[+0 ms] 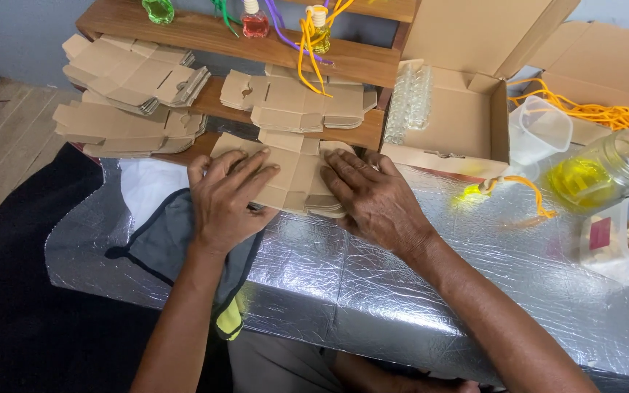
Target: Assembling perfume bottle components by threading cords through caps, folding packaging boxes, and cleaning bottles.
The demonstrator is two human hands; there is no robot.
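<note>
My left hand (pixel 226 195) and my right hand (pixel 373 198) both press flat on a small stack of flattened brown cardboard boxes (pixel 294 171) lying at the far edge of a silver foil-covered table (pixel 402 284). The fingers of both hands are spread over the cardboard. My left hand also rests over a dark grey cloth (pixel 165 240) that lies on the foil beneath it.
More flat cardboard stacks (pixel 136 80) lie on wooden shelves (pixel 205 33) behind, with small coloured bottles (pixel 255 22) on top. An open cardboard carton (pixel 467 116), a clear cup (pixel 540 131), a glass jar of yellow liquid (pixel 606 171), a small yellow bottle with an orange cord (pixel 475 191) and a plastic tub (pixel 624 244) stand right.
</note>
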